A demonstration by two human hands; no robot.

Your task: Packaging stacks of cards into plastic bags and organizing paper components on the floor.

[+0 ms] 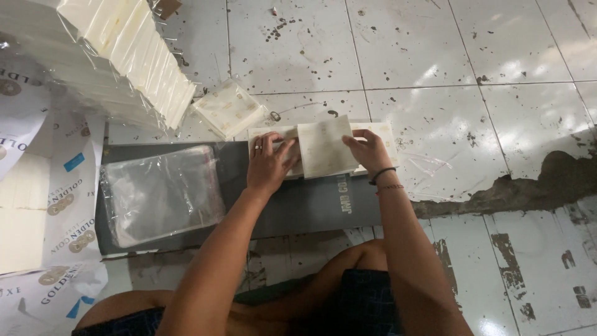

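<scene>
2 hands (267,167) (371,151), 1 dark board (311,205), 1 clear-bag stack (161,193), 1 wrapped pack (229,109).

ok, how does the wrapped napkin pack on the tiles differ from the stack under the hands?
The wrapped pack lies untouched on the tile floor, sealed in clear film; the stack rests on the dark board, pressed by the left hand and right hand. No film shows on the stack. The pack sits skewed, the stack squarer. Both are square, cream, faintly patterned.

white napkin stacks (134,56) run off the top-left edge; wrapper contents unclear.
</scene>
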